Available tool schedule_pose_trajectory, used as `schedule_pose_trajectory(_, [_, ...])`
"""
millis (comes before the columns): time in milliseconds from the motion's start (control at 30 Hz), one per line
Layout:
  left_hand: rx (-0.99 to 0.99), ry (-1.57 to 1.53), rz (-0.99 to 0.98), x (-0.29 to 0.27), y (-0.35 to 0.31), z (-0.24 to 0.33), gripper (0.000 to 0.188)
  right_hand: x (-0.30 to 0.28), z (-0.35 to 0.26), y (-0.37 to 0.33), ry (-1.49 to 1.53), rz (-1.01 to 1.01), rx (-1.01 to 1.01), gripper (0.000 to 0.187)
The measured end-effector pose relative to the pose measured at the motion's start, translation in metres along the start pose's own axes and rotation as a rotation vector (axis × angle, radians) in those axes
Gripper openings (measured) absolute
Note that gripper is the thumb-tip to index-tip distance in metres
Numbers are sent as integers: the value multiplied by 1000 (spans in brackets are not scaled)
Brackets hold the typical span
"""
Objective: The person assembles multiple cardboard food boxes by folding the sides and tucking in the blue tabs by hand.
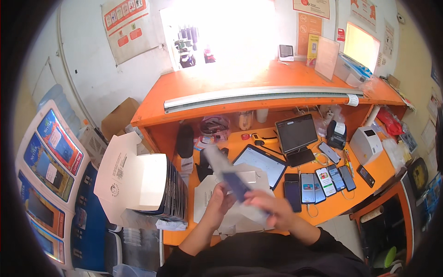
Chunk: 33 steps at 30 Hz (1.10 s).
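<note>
My right hand (274, 210) is closed around a flat dark blue piece (236, 184), smeared by motion. A blurred greyish strip (216, 158) runs on from its upper left end; whether the two are one thing I cannot tell. My left hand (219, 205) is beside its left edge with curled fingers, the tips partly hidden, so what they pinch is unclear. Beneath both hands white unfolded cardboard (205, 196) lies on the orange desk. A tablet (264, 161) with a lit screen rests just beyond them.
At left rises a stack of dark-edged flat packs (177, 194) beside a white card flap (115, 177). Several phones (308, 187) lie to the right, near a dark monitor (296, 134), a black printer (336, 134) and a white printer (366, 145). An orange counter (203, 83) spans the back.
</note>
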<state>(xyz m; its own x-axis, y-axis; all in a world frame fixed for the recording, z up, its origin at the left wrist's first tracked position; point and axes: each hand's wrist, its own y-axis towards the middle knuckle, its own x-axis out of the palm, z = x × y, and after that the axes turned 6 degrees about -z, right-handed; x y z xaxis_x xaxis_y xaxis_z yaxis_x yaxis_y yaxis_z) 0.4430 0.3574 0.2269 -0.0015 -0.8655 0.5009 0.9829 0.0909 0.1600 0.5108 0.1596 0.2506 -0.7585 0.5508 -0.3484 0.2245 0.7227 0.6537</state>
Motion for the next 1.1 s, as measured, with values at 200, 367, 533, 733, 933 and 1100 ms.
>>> schedule_pose_trajectory(200, [-122, -108, 35, 0, -6, 15, 37, 7, -22, 12, -259, -87, 7, 52])
schedule_pose_trajectory(367, [-144, -226, 12, 10, -9, 11, 32, 11, -22, 18, -526, -8, 87, 50])
schedule_pose_trajectory(533, [-258, -173, -16, 19, -11, -2, 35, 20, -11, 21, -743, 133, 352, 41])
schedule_pose_trajectory(733, [-193, 181, 57, 24, -13, -9, 35, 33, 7, 5, -570, 174, 320, 44])
schedule_pose_trajectory(933, [-421, 295, -45, -14, -38, -19, 32, 27, 35, -18, 39, 590, 632, 42])
schedule_pose_trajectory(1100, [-627, 275, -161, -32, -57, -28, 35, 11, 51, -36, -274, 387, 550, 35])
